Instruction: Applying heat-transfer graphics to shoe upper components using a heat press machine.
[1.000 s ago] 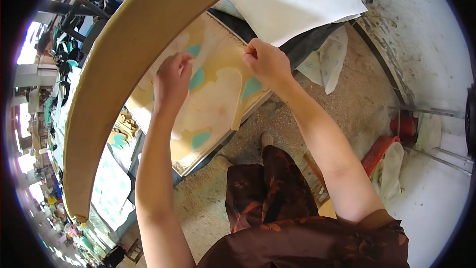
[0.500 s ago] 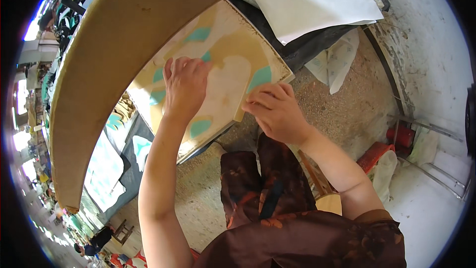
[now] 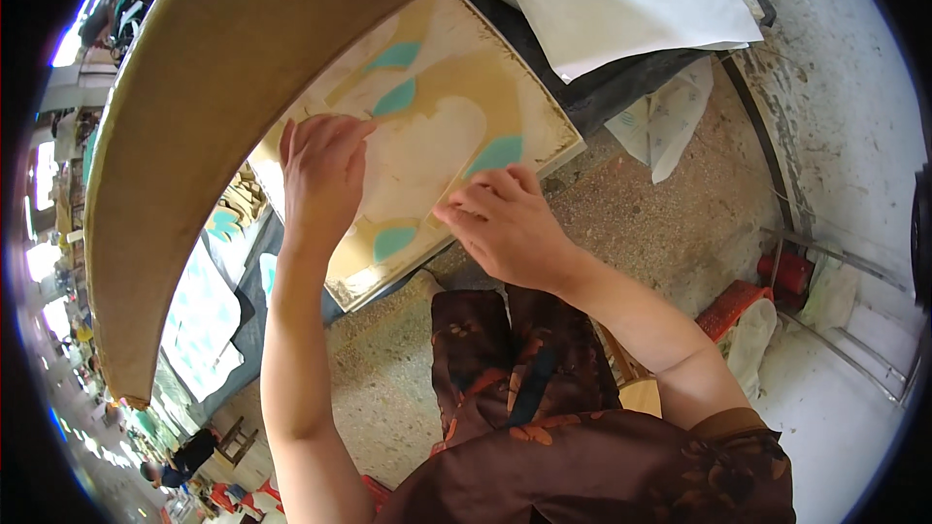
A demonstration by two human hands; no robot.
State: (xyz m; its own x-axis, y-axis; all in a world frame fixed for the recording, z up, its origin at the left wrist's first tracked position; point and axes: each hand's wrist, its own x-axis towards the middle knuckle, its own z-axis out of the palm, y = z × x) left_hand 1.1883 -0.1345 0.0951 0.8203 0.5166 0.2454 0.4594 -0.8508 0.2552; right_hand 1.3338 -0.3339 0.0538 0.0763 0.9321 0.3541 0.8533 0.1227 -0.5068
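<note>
A pale square board (image 3: 566,154) lies in front of me, carrying flat tan pieces with teal patches. One tan piece (image 3: 505,97) curves like a hook around the right side of the board, with a teal patch (image 3: 497,153) on its right arm. At the lower end of that arm, my right hand (image 3: 505,223) has its fingers bent and pinched together on the piece; the fingertips are partly hidden. My left hand (image 3: 325,170) is over the board's left side, fingers loosely bent and somewhat apart. I see nothing held in it. Another teal patch (image 3: 393,244) lies between the hands, near the board's front edge.
A large curved tan machine part (image 3: 136,194) arches over the board's left and far sides. White sheets (image 3: 621,0) lie at the back right. Printed teal-and-white sheets (image 3: 201,320) lie at the left. A red basket (image 3: 735,309) stands at the right by a metal frame.
Both hands have shifted left. The hooked piece's lower end, earlier at the board's right front edge, now lies further left. My left hand's fingers have spread a little and uncovered a teal patch.
</note>
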